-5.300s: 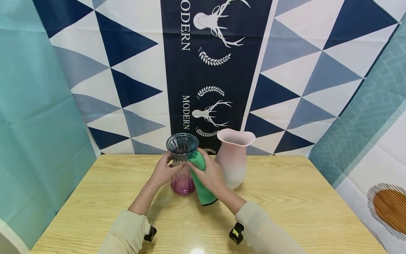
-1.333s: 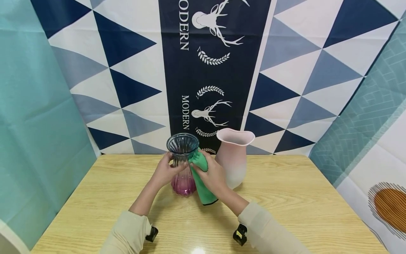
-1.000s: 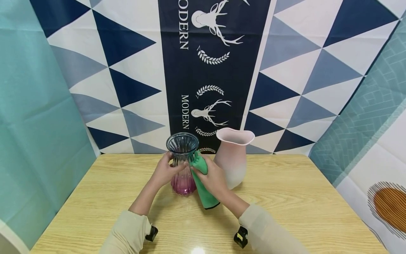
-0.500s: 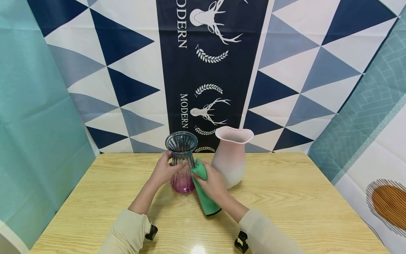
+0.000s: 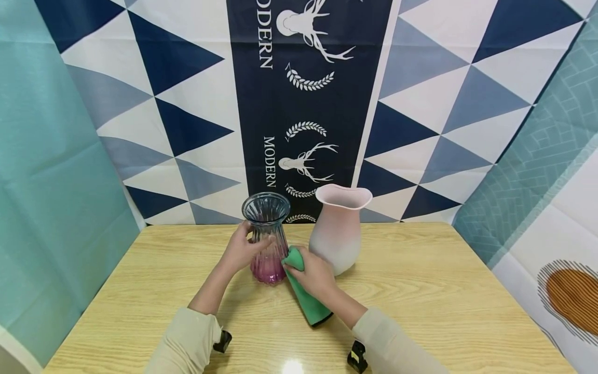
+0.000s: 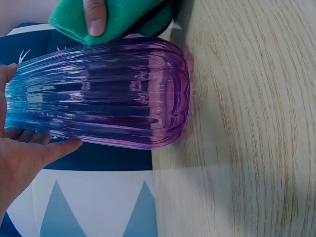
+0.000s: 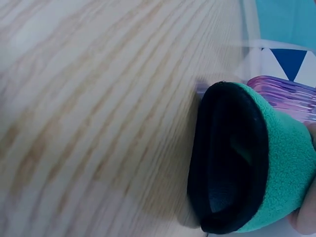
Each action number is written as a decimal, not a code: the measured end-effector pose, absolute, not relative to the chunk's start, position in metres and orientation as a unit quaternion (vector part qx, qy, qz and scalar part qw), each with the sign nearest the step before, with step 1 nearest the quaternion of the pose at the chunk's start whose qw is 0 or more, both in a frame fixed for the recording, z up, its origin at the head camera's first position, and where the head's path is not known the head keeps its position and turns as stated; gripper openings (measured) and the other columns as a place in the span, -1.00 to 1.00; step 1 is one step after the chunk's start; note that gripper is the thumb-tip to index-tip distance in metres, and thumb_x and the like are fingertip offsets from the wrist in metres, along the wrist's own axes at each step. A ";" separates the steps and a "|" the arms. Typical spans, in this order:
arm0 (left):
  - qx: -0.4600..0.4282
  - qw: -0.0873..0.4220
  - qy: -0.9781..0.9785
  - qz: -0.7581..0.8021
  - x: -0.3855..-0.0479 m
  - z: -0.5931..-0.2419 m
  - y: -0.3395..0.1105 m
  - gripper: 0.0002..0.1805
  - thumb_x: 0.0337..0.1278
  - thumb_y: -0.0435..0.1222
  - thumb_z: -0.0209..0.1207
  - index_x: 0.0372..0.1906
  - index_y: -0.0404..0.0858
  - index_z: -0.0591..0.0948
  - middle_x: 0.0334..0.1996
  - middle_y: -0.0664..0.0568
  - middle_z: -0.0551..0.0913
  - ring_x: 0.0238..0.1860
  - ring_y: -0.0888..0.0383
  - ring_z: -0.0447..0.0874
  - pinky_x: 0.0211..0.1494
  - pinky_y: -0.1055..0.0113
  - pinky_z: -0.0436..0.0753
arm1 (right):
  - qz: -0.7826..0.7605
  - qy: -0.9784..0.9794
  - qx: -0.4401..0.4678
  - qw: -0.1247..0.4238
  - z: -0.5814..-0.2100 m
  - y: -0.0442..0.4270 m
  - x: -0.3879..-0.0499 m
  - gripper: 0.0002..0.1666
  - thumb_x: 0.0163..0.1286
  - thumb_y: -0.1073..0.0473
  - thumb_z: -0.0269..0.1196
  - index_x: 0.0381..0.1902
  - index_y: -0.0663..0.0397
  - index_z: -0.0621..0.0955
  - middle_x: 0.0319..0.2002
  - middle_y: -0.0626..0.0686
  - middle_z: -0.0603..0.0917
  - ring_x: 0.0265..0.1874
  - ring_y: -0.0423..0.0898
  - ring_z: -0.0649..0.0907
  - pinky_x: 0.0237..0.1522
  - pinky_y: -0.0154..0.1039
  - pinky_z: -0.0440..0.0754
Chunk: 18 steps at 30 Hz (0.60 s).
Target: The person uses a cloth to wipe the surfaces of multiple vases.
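The fingers [image 6: 66,147] of the left hand [image 5: 242,250] are set round the upper part of the glass vase [image 5: 268,267]. The green cloth [image 5: 308,304] is gripped in a bunch by the right hand [image 5: 316,274], with thumb and fingers curled on it; in the left wrist view one fingertip is laid over the cloth, which is held against the vase's side.

With a clock centred on the glass vase in the head view, and twelve toward the wall fabric [image 5: 187,109], the left hand is placed near nine and the right hand at four. The glass vase is stood upright on the table [image 5: 411,301], tinted blue at its flared rim and purple at its ribbed base. The cloth's lower end, edged in black, is pointed toward five; in the right wrist view it is shown folded and hollow, but whether the table is touched by it cannot be told. The pink vase [image 5: 338,236], faded to white below, is stood upright at three, just beyond the right hand.

Between twelve and one, white deer heads are printed on a dark strip [image 5: 261,104]. Beige sleeves [image 5: 187,332] are worn, seen between seven and eight and at four.
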<state>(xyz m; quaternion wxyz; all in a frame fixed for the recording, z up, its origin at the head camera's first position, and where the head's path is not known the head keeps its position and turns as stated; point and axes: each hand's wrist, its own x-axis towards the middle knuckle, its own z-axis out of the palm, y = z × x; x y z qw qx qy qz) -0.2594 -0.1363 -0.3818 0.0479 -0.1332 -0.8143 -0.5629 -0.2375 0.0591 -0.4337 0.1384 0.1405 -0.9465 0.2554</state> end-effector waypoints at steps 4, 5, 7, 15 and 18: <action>-0.135 0.054 -0.811 -0.566 -0.268 -0.392 -0.139 -0.35 0.06 -0.20 0.29 0.25 -0.26 0.34 0.25 -0.20 0.37 0.29 -0.17 0.32 0.22 -0.08 0.46 | 0.244 -0.948 0.145 0.141 -0.435 0.060 -0.236 -0.44 0.18 -0.15 0.30 0.10 -0.10 0.50 -0.28 -0.03 0.69 -0.36 -0.10 0.65 -0.44 -0.22 0.56; -0.134 0.055 -0.811 -0.566 -0.268 -0.393 -0.139 -0.35 0.06 -0.19 0.30 0.25 -0.26 0.34 0.24 -0.19 0.38 0.29 -0.16 0.32 0.22 -0.08 0.46 | 0.246 -0.947 0.146 0.144 -0.435 0.060 -0.236 -0.43 0.17 -0.15 0.30 0.10 -0.10 0.50 -0.27 -0.03 0.70 -0.34 -0.09 0.66 -0.42 -0.20 0.58; -0.132 0.056 -0.813 -0.565 -0.268 -0.393 -0.139 -0.35 0.05 -0.19 0.30 0.25 -0.26 0.34 0.24 -0.19 0.38 0.29 -0.16 0.32 0.22 -0.07 0.46 | 0.254 -0.944 0.148 0.150 -0.435 0.060 -0.237 -0.42 0.17 -0.14 0.31 0.12 -0.10 0.50 -0.23 -0.01 0.70 -0.31 -0.08 0.67 -0.37 -0.18 0.60; -0.132 0.062 -0.806 -0.574 -0.265 -0.391 -0.138 -0.23 0.04 -0.22 0.31 0.33 -0.22 0.19 0.24 -0.18 0.36 0.28 -0.14 0.33 0.23 -0.12 0.43 | 0.303 -0.918 0.166 0.194 -0.427 0.060 -0.240 -0.35 0.19 -0.12 0.30 0.21 -0.09 0.46 -0.09 0.07 0.69 -0.20 -0.03 0.68 -0.24 -0.14 0.64; -0.137 0.060 -0.798 -0.583 -0.265 -0.392 -0.138 -0.19 0.05 -0.23 0.30 0.34 -0.23 0.13 0.22 -0.20 0.37 0.27 -0.13 0.33 0.24 -0.14 0.41 | 0.323 -0.907 0.170 0.209 -0.422 0.059 -0.241 -0.36 0.18 -0.09 0.31 0.20 -0.08 0.46 -0.07 0.09 0.69 -0.20 -0.01 0.68 -0.23 -0.12 0.64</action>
